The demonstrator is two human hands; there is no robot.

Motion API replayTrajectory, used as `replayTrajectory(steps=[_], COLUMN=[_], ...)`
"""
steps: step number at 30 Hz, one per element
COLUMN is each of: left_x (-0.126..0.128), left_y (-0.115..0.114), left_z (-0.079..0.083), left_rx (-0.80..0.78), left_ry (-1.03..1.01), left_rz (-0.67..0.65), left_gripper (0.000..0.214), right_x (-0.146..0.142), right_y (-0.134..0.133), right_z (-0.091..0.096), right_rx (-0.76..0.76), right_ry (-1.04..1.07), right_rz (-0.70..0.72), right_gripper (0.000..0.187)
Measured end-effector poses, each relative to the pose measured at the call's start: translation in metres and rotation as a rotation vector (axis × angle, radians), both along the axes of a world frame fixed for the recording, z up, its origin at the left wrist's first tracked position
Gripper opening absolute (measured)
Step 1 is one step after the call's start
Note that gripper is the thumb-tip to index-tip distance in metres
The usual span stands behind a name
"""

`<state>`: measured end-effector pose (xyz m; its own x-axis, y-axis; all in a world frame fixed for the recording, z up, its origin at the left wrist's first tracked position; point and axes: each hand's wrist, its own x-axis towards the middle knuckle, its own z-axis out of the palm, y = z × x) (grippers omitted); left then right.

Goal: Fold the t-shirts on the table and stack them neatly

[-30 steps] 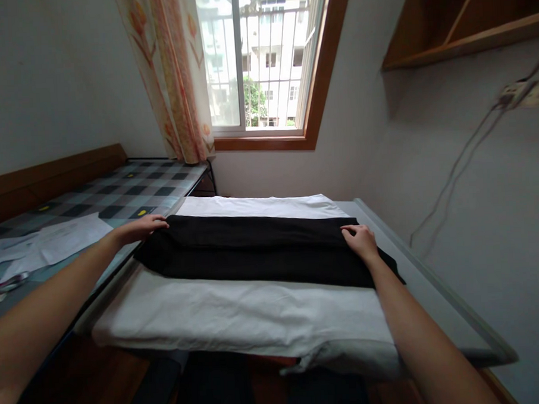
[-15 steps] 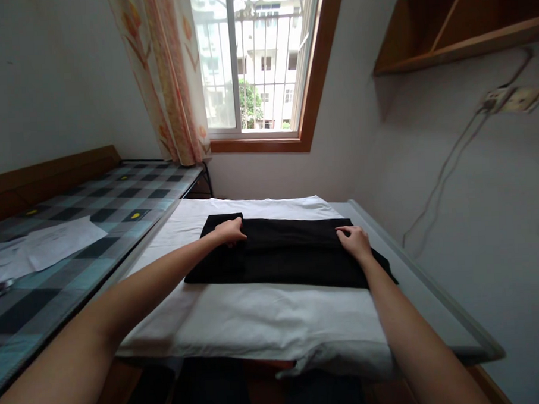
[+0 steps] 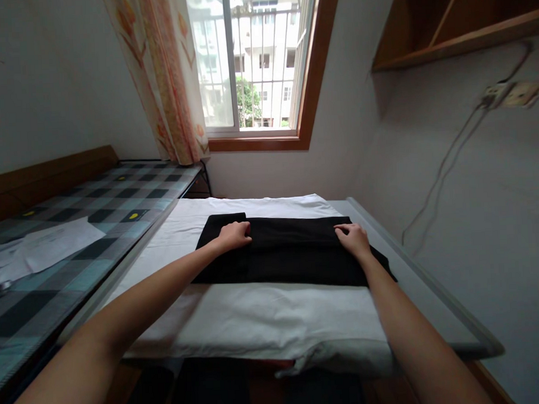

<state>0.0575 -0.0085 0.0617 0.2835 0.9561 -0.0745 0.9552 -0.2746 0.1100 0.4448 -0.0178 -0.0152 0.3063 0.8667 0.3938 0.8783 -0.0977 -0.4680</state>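
A long black piece of folded clothing (image 3: 294, 261) lies across the white cloth (image 3: 257, 318) in front of me. I cannot make out what kind of garment it is. Its left end is doubled over into a flap, and my left hand (image 3: 235, 235) is closed on that flap's inner edge. Toward the other end, my right hand (image 3: 354, 240) rests on the garment with thumb and fingertips pinched together at the fabric. A loose dark corner sticks out beyond my right wrist. My left forearm hides part of the flap's near side.
The white cloth covers a table with a raised grey edge (image 3: 433, 278). A checked mattress (image 3: 157, 186) adjoins on the left, holding white papers (image 3: 61, 244). Ahead is a barred window (image 3: 263, 65) with a curtain (image 3: 170, 87). A wooden shelf (image 3: 459, 48) and cables (image 3: 442, 170) are on the right.
My left hand has shifted slightly right with the flap's edge, and the garment's left end has come inward. My right hand has hardly moved.
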Motion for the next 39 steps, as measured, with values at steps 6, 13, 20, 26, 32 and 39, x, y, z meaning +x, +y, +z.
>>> replayTrajectory(steps=[6, 13, 20, 26, 32, 39], left_x=[0.003, 0.002, 0.003, 0.003, -0.001, 0.005], left_y=[-0.009, -0.025, -0.024, -0.025, -0.020, -0.019], left_z=[-0.011, -0.026, -0.029, -0.032, -0.029, -0.022], left_rx=[0.048, 0.203, 0.233, 0.255, 0.245, 0.223], left_ry=[-0.013, -0.062, -0.080, -0.110, -0.189, -0.172], left_rz=[0.013, 0.088, 0.095, 0.107, 0.107, 0.097], left_gripper=[0.026, 0.028, 0.025, 0.024, 0.021, 0.022], right_x=[0.000, -0.002, -0.002, -0.001, -0.001, -0.001], right_y=[0.000, -0.001, -0.001, 0.000, 0.000, 0.000], right_z=[0.001, 0.004, 0.003, 0.002, 0.001, 0.001], right_rx=[-0.020, -0.017, -0.028, -0.022, -0.014, -0.002], right_ry=[-0.005, -0.008, -0.021, -0.029, -0.028, -0.023], right_rz=[0.001, -0.011, 0.002, -0.005, 0.002, 0.006], right_gripper=[0.030, 0.029, 0.029, 0.028, 0.029, 0.029])
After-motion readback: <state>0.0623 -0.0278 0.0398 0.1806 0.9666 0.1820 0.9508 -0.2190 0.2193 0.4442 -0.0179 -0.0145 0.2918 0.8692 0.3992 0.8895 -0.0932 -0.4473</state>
